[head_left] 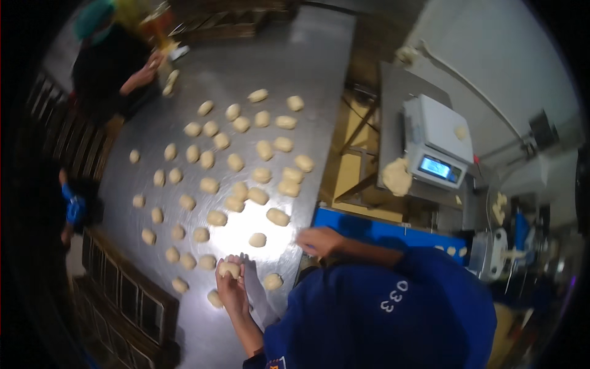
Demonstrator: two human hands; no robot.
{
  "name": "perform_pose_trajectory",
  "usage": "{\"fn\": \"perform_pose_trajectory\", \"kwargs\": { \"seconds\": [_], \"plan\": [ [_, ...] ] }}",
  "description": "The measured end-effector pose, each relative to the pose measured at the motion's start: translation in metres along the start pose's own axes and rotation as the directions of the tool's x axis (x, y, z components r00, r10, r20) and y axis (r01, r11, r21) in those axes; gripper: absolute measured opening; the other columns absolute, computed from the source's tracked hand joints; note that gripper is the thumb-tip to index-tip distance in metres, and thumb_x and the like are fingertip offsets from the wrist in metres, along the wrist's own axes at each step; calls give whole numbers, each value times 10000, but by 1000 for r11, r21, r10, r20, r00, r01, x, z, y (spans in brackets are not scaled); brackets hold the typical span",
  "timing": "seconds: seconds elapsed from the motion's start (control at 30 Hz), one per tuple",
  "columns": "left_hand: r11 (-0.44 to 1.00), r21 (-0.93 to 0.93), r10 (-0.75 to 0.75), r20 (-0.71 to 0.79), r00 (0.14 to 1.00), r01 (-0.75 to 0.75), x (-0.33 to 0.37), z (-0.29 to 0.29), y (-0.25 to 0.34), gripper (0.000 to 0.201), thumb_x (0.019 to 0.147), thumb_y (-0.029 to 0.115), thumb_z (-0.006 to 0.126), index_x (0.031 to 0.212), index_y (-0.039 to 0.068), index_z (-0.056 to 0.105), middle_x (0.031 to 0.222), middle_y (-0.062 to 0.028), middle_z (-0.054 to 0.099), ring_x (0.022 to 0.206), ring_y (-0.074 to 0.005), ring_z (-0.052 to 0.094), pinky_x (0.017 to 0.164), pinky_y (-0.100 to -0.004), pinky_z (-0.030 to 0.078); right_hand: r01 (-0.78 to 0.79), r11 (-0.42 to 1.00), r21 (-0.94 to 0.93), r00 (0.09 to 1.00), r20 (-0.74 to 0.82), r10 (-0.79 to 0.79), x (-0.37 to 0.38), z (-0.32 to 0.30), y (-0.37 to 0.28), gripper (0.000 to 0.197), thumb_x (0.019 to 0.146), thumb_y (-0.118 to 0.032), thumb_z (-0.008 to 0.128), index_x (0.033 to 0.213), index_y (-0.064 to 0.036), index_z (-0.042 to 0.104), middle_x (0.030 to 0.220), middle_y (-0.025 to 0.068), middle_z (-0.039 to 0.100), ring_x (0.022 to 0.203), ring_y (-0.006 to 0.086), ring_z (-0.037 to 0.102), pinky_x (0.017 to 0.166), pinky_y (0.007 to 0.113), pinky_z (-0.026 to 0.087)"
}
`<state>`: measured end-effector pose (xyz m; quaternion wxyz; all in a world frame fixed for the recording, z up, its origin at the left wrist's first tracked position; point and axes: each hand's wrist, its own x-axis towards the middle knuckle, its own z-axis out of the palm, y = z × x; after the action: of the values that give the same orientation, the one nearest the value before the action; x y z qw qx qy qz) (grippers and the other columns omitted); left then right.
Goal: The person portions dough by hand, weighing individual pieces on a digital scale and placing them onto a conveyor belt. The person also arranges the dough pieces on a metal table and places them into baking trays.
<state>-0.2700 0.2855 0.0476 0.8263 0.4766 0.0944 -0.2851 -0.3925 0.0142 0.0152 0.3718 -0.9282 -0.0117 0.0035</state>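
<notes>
Near the front of the metal table (319, 55), my left hand (228, 294) is turned palm up, its fingers curled round a pale dough piece (230, 270). My right hand (318, 241) hovers by the table's right edge, fingers drawn together, slightly blurred; no dough shows in it and its palm side is hidden. A round dough piece (257, 240) lies between my hands. Another dough piece (273, 281) sits to the right of my left forearm. Several more dough pieces (235, 162), mostly short and oval, are spread over the tabletop, a few of them touching.
To the right, a white scale (440, 132) with a lit display stands beside a flat dough lump (397, 177). A blue conveyor belt (369, 226) carries small dough pieces. Slatted racks (123, 289) border the left side. Another person (107, 67) works at the far left corner.
</notes>
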Motion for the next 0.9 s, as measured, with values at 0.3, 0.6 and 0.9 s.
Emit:
{"fn": "perform_pose_trajectory", "kwargs": {
  "seconds": [0.3,0.6,0.9],
  "plan": [
    [881,334,-449,375,811,334,52,201,-77,336,856,136,609,1152,49,476,998,-70,560,906,-189,568,840,-364,500,-626,760,-173,561,-778,285,-171,-117,62,303,796,-111,610,1091,-82,547,1067,118,553,989,319,542,794,399,489],
    [817,205,-551,555,623,539,17,375,-255,289,915,106,491,1142,-67,451,1069,-169,569,1026,-255,577,879,-315,510,-467,809,-358,507,-857,-87,-195,-132,96,228,755,-83,558,979,-57,595,992,20,578,931,193,573,702,302,523],
    [922,319,-376,592,713,221,15,381,-269,413,930,176,442,1260,-63,376,1196,-184,530,1156,-272,509,942,-351,468,-292,956,-8,552,-818,162,-209,-141,123,184,690,-55,601,873,-64,622,847,64,594,788,260,568,706,337,486]
  ]
}}
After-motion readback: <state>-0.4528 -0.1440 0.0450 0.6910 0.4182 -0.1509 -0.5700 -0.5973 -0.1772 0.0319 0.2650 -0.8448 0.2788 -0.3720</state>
